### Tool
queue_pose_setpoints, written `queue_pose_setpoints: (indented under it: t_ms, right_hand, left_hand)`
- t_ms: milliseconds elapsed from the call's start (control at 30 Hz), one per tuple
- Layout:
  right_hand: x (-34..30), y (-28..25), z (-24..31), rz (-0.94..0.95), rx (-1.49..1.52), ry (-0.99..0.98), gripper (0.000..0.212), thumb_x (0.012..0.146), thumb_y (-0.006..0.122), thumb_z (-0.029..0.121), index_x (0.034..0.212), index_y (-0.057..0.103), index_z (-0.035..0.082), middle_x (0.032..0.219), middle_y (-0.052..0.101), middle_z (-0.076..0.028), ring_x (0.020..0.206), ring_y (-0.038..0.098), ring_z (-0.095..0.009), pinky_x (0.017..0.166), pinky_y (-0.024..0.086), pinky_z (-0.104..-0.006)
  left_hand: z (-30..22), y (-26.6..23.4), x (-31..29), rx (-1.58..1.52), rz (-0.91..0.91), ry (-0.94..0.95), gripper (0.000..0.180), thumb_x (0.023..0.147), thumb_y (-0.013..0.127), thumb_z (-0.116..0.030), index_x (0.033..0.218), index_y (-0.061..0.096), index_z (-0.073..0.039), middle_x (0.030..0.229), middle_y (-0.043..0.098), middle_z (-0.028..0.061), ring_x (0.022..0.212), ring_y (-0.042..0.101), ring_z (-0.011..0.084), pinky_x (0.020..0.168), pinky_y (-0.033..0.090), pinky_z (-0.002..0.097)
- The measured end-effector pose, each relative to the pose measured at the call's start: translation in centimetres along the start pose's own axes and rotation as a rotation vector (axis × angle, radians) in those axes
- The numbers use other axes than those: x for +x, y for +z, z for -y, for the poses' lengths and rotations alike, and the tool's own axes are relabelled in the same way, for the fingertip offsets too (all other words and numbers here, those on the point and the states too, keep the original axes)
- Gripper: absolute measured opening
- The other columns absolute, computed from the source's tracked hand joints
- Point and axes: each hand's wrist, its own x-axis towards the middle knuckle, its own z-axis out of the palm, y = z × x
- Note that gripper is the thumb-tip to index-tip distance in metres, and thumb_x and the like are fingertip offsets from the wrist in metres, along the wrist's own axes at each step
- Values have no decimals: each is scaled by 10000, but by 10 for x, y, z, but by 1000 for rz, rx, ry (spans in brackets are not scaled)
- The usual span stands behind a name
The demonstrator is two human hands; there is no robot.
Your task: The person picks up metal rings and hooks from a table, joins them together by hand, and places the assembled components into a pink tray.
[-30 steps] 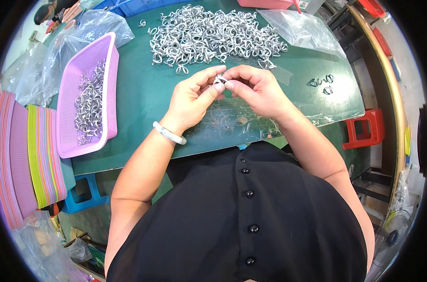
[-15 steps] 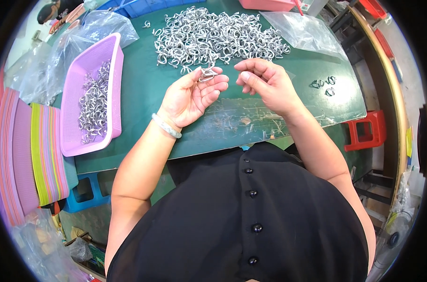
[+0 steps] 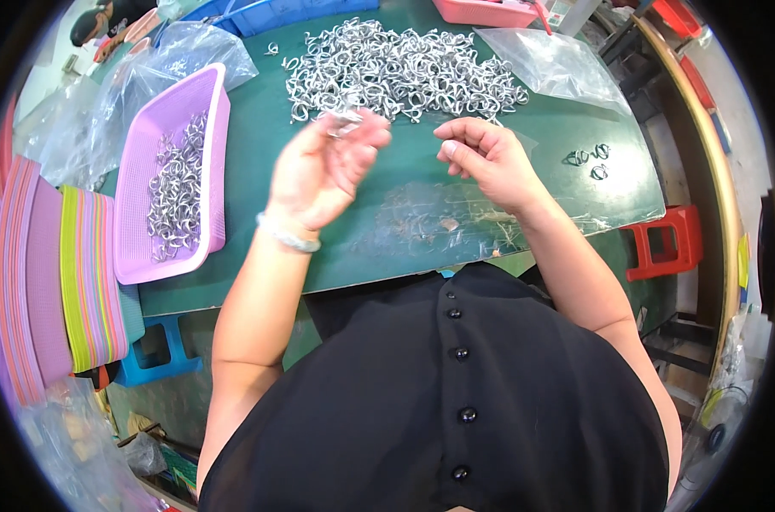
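I see my left grip [image 3: 323,166] pinching a small metal clip [image 3: 346,125] at its fingertips, my right grip [image 3: 483,158] loosely curled, empty, beside it, the clip pile [image 3: 400,72] just beyond both.

A small silvery metal clip [image 3: 345,125], blurred, sits at the left fingers [image 3: 366,141] above the green table.

A small assembly workshop: a green counter [image 3: 259,154] heaped with metal clips [image 3: 396,72], a purple sorting basket [image 3: 144,247], stacked coloured trays [image 3: 55,282] and plastic bags [image 3: 554,60].
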Motion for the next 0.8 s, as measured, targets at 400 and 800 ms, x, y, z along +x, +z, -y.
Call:
queue_pose_setpoints:
  t_ms: [400,800]
  right_hand:
    - [34,-7,-14,-134,-674,-247,269,814,531,63,1080,541,30,850,619,-95,742,584,-164,702,469,-280]
    - [56,-1,-22,-137,-952,-360,135,798,518,116,880,589,36,744,618,-137,668,599,-282,614,467,-374]
  left_hand:
    - [-82,24,-48,1397,-1084,1678,380,854,510,-158,1131,460,97,1218,436,242,1162,408,305,979,308,356]
    - [17,0,17,1802,-371,770,124,777,582,-59,891,626,-36,821,599,86,726,581,191,677,465,273]
